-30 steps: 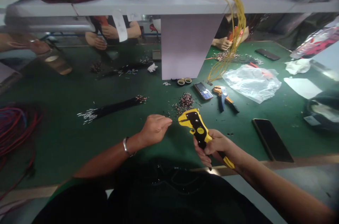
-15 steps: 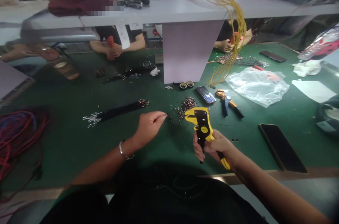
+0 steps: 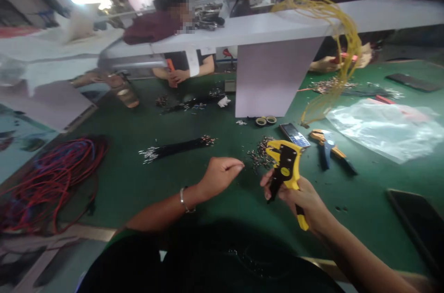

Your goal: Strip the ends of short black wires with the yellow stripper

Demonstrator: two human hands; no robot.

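Note:
My left hand (image 3: 222, 176) is closed in a pinch, thumb against fingers. Something small and dark shows at its fingertips, too small to name. A little to the right, my right hand (image 3: 301, 193) grips a yellow and black wire stripper (image 3: 286, 163) by its handles, with its jaws pointing left and up. Between the hands and just beyond them lies a pile of small cut wire bits (image 3: 260, 153) on the green table (image 3: 145, 205). Left of my left hand is a bundle of black wires (image 3: 178, 148) with bare, pale ends.
A keypad phone (image 3: 294, 136), orange and blue pliers (image 3: 328, 147), a clear plastic bag (image 3: 385, 129) and a dark smartphone (image 3: 416, 223) lie to the right. Red and blue wire coils (image 3: 58, 177) lie left. Yellow wires (image 3: 347, 48) hang over the shelf (image 3: 253, 29). Co-workers' hands (image 3: 176, 76) show opposite.
The camera view has turned left, so the whole scene sits farther right and slightly lower. My left hand still pinches and my right hand still holds the wire stripper.

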